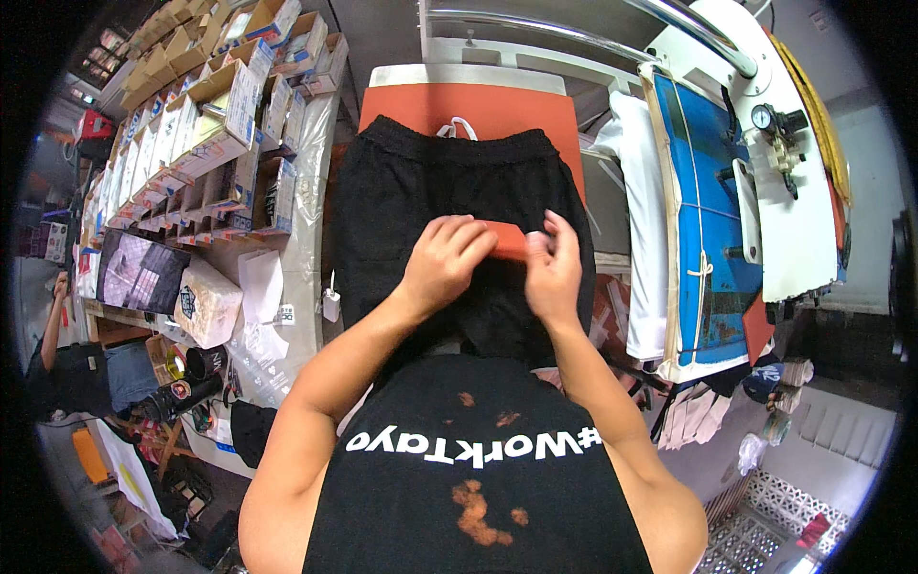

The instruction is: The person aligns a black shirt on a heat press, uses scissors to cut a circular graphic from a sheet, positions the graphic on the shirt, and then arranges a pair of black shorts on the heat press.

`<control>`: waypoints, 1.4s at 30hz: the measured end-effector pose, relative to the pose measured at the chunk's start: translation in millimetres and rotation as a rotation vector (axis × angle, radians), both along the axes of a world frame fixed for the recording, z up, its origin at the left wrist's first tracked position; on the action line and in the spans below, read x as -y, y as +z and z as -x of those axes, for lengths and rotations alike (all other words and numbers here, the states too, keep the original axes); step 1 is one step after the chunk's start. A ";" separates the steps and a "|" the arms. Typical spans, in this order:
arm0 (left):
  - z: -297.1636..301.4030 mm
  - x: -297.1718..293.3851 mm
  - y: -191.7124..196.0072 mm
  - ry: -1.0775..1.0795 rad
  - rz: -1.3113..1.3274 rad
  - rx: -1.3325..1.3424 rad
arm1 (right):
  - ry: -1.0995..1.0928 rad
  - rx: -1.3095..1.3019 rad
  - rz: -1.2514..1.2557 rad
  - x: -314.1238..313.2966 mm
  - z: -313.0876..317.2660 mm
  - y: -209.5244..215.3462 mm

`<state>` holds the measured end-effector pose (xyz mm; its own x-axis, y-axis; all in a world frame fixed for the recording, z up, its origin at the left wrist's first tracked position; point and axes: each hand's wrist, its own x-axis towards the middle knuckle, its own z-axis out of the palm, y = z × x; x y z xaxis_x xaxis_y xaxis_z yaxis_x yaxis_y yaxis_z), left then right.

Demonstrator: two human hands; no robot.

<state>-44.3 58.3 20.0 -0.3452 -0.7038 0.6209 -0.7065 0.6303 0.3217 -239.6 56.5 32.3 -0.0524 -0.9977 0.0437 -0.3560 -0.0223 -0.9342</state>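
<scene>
Black shorts [382, 215] with a gathered elastic waistband lie on an orange-red board [382, 103], waistband at the far end. White drawstring ends [461, 125] show behind the waistband. Over the middle of the shorts, a small flat orange-red piece [507, 239] shows between my hands; I cannot tell its exact kind. My left hand [445, 256] is closed, its curled fingers on the piece's left end. My right hand [555, 268] has its thumb at the right end, its fingers bent behind. The hands partly hide both ends.
Right of the shorts stands a white machine [789, 230] with a pressure gauge [762, 119] and a blue panel [703, 220]. White cloth [636, 210] hangs beside it. Cardboard boxes [215, 124] and a plastic-wrapped pack [207, 301] crowd the left table. At far left, another person's arm [54, 320] shows.
</scene>
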 end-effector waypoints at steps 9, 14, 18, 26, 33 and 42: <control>-34.4 -35.7 6.0 -0.217 -0.448 0.107 | 0.215 -0.380 -0.286 0.3 12.5 -3.0; -60.8 40.8 4.2 0.053 -0.350 -0.125 | 0.219 -0.591 0.383 68.3 3.1 8.9; -41.6 95.9 7.3 0.312 -0.396 -0.218 | 0.320 -0.674 0.575 133.3 -18.1 -5.8; -46.3 147.3 3.8 0.248 -0.515 0.270 | 0.464 -1.005 0.298 173.5 -28.6 5.4; -61.9 150.7 7.1 0.284 -0.460 0.359 | 0.607 -1.049 0.127 188.8 -30.8 8.9; -5.6 30.9 24.4 -0.079 -0.711 0.460 | 0.571 -1.019 0.286 180.1 -28.6 -1.9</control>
<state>-38.7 27.4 44.4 -0.5194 -0.8365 -0.1747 -0.8265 0.4399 0.3512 -211.1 -123.6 30.5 0.5815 -0.8129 0.0319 -0.7991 -0.5781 -0.1650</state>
